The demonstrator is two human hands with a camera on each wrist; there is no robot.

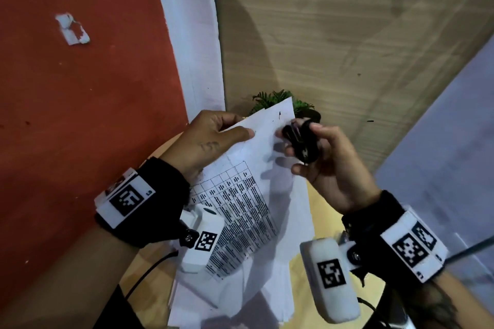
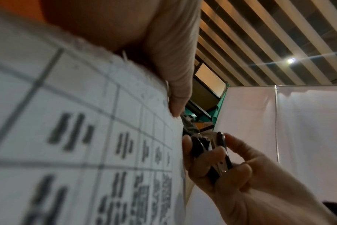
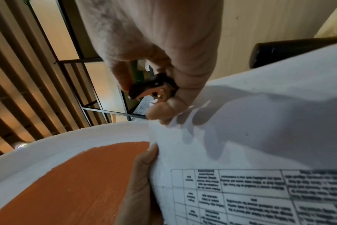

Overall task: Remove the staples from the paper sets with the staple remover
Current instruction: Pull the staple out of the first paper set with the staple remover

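Observation:
A paper set (image 1: pixel 248 195) printed with a table is held up off the desk. My left hand (image 1: pixel 213 139) pinches its upper left edge, thumb on the front sheet. My right hand (image 1: pixel 318 157) grips a black staple remover (image 1: pixel 300 144) beside the set's top right corner, its metal claws (image 2: pixel 212 146) pointing at the paper edge. In the right wrist view the staple remover (image 3: pixel 154 89) sits between thumb and fingers just above the paper set (image 3: pixel 260 137). No staple is plain to see. More loose sheets (image 1: pixel 240 299) lie on the desk below.
A red wall (image 1: pixel 80 88) stands at the left and a wooden panel (image 1: pixel 347 35) behind. A small green plant (image 1: pixel 280 101) in a dark pot sits just behind the raised paper. The yellow desk (image 1: pixel 320 222) shows under the hands. A white partition (image 1: pixel 454 141) is at the right.

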